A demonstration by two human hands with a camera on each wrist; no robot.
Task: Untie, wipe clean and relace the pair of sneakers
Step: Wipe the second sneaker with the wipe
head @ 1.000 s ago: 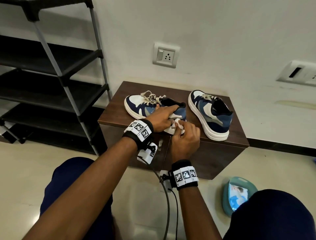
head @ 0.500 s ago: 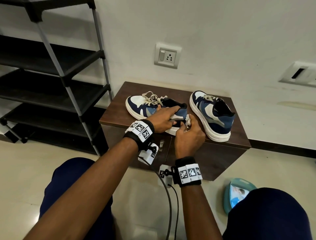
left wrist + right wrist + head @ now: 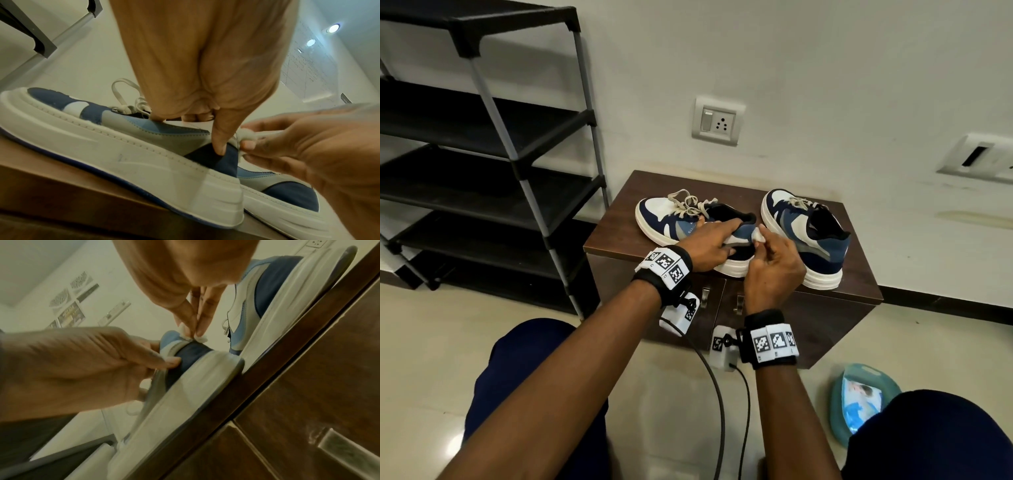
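Two blue, navy and white sneakers stand on a brown cabinet (image 3: 616,219). The left sneaker (image 3: 671,219) (image 3: 127,146) (image 3: 191,360) has loose beige laces (image 3: 688,204). My left hand (image 3: 709,245) (image 3: 209,97) grips its heel collar, thumb on the near side and fingers over the top. My right hand (image 3: 770,260) (image 3: 197,316) pinches a small white wipe (image 3: 757,235) (image 3: 249,135) (image 3: 202,337) and holds it against the back of that heel. The right sneaker (image 3: 808,236) (image 3: 267,288) stands untouched beside it, laces threaded.
A black shoe rack (image 3: 482,144) stands on the left against the wall. A teal wet-wipes pack (image 3: 859,401) lies on the floor by my right knee. A wall socket (image 3: 717,121) sits above the cabinet. Cabinet door handles (image 3: 738,303) face me.
My right hand has carried the wipe from the lower near side of the left sneaker's heel up and round to the top back of the heel. My left hand kept its grip.
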